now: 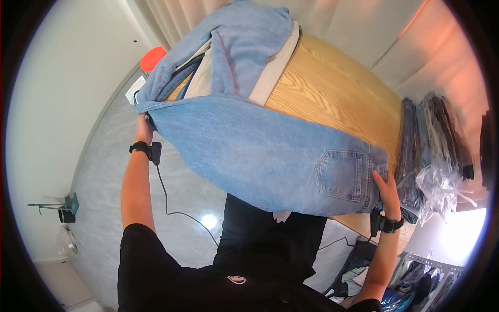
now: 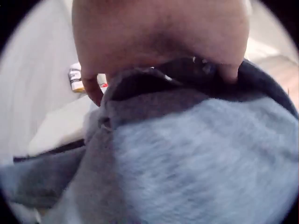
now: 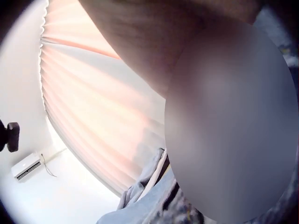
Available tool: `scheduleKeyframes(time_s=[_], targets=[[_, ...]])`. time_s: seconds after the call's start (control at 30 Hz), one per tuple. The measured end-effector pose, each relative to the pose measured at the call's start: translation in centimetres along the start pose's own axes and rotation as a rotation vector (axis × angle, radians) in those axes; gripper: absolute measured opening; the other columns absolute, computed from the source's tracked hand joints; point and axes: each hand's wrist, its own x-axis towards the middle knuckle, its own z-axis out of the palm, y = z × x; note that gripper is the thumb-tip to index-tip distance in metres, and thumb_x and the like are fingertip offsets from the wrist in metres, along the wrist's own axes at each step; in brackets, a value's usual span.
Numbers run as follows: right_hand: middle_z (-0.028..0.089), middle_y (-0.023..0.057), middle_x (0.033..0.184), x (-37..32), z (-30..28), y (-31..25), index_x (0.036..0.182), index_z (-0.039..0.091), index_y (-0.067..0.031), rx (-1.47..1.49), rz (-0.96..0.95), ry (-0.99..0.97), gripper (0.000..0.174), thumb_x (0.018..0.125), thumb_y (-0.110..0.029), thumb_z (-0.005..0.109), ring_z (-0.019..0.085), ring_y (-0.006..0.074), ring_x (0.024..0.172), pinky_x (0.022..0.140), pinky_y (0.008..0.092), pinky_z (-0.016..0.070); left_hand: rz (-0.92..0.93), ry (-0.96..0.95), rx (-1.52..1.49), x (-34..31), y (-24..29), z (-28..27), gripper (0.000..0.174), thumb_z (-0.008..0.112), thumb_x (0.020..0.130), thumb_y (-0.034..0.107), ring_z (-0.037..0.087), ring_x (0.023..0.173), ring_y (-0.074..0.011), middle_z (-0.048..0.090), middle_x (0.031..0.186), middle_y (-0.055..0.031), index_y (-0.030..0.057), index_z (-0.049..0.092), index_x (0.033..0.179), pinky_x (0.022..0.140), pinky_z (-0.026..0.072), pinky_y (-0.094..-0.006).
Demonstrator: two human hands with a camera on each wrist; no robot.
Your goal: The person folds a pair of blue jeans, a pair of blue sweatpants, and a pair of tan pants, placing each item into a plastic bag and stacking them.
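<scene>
Jeans (image 1: 260, 151) stretch between left grip (image 1: 145, 129) and right grip (image 1: 388, 195).

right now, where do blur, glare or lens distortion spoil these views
Head: fisheye curving and black corners, glare spot on the floor; left wrist: jeans soft and blurred; right wrist: blurred oval hides much of the right, curtain glows pinkish.

Jeans (image 1: 249, 151) hide most of the left fingers (image 2: 93, 88); grey blur (image 3: 231, 126) covers much of the right wrist view; the shirt emblem (image 1: 236, 280) is illegible.
</scene>
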Motion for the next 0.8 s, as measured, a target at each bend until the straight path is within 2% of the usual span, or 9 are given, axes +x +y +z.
scheduleKeyframes(time_s=[0.03,0.17,0.2,0.33,0.43,0.47,0.57,0.67,0.8], targets=[[0.059,0.0119,0.121,-0.4,-0.1,0.4,0.132,0.046,0.0029,-0.018,-0.035,-0.038,0.051,0.093,-0.023,0.066,0.055,0.0180,0.109,0.097,0.0298,0.0413,0.012,0.006,0.136,0.0,0.0,0.1,0.071,0.048,0.095,0.057,0.048,0.128,-0.0266,0.049,0.142,-0.0109,0.0049,0.041,0.143,0.104,0.0388,-0.0414],[0.059,0.0084,0.122,-3.2,0.6,0.4,0.131,0.048,0.0025,0.151,-0.088,0.007,0.040,0.098,-0.017,0.058,0.054,0.0165,0.109,0.098,0.0286,0.0397,-0.096,-0.067,0.052,-3.6,1.9,1.5,0.069,0.060,0.092,0.048,0.050,0.125,-0.0248,0.052,0.138,-0.0120,0.0013,0.044,0.141,0.107,0.0355,-0.0340],[0.059,0.0083,0.122,-4.0,0.7,0.5,0.131,0.048,0.0024,0.127,-0.115,0.040,0.039,0.098,-0.017,0.057,0.053,0.0164,0.109,0.098,0.0281,0.0391,-0.278,-0.122,-0.151,-5.4,3.9,2.6,0.067,0.062,0.091,0.045,0.053,0.124,-0.0264,0.055,0.136,-0.0125,0.0037,0.044,0.141,0.107,0.0384,-0.0384],[0.057,0.0086,0.124,-5.5,0.8,1.9,0.132,0.047,0.0023,0.059,-0.171,0.154,0.038,0.099,-0.015,0.055,0.051,0.0159,0.111,0.099,0.0266,0.0365,-0.154,-0.146,-0.345,-6.2,1.9,-0.3,0.063,0.060,0.093,0.043,0.054,0.124,-0.0288,0.056,0.136,-0.0130,0.0065,0.044,0.141,0.105,0.0420,-0.0467],[0.055,0.0090,0.127,-6.5,0.9,2.2,0.134,0.046,0.0024,0.136,-0.166,0.214,0.040,0.100,-0.016,0.055,0.050,0.0159,0.113,0.100,0.0265,0.0356,-0.187,-0.087,-0.327,-7.2,0.6,-0.4,0.062,0.060,0.093,0.045,0.055,0.123,-0.0289,0.054,0.137,-0.0124,0.0073,0.046,0.140,0.106,0.0418,-0.0459],[0.055,0.0091,0.128,-6.9,1.0,1.9,0.134,0.046,0.0023,0.179,-0.170,0.232,0.041,0.100,-0.017,0.055,0.050,0.0159,0.113,0.100,0.0266,0.0354,-0.267,-0.183,-0.398,-6.9,0.5,-0.1,0.062,0.060,0.093,0.045,0.053,0.125,-0.0283,0.053,0.139,-0.0119,0.0080,0.045,0.141,0.106,0.0419,-0.0437],[0.054,0.0094,0.129,-7.5,-1.1,2.9,0.136,0.045,0.0021,0.206,-0.222,0.313,0.044,0.099,-0.019,0.057,0.050,0.0165,0.115,0.101,0.0269,0.0355,-0.227,-0.079,-0.437,-6.7,1.2,3.0,0.064,0.060,0.093,0.046,0.051,0.127,-0.0268,0.051,0.141,-0.0115,0.0070,0.044,0.142,0.107,0.0410,-0.0423],[0.056,0.0104,0.128,-8.8,-3.4,-0.2,0.135,0.046,0.0015,0.199,-0.179,0.493,0.044,0.099,-0.020,0.058,0.053,0.0176,0.112,0.099,0.0287,0.0386,-0.141,0.022,-0.225,-7.3,3.6,5.7,0.065,0.061,0.093,0.046,0.049,0.129,-0.0257,0.051,0.141,-0.0119,0.0048,0.044,0.141,0.107,0.0405,-0.0406],[0.057,0.0114,0.125,-10.7,-6.7,-2.6,0.134,0.047,0.0017,0.232,-0.250,0.447,0.042,0.099,-0.020,0.056,0.056,0.0187,0.108,0.095,0.0299,0.0420,-0.350,-0.101,-0.268,-6.7,1.2,5.3,0.060,0.066,0.092,0.038,0.053,0.122,-0.0217,0.056,0.133,-0.0101,0.0013,0.049,0.136,0.102,0.0427,-0.0359]])
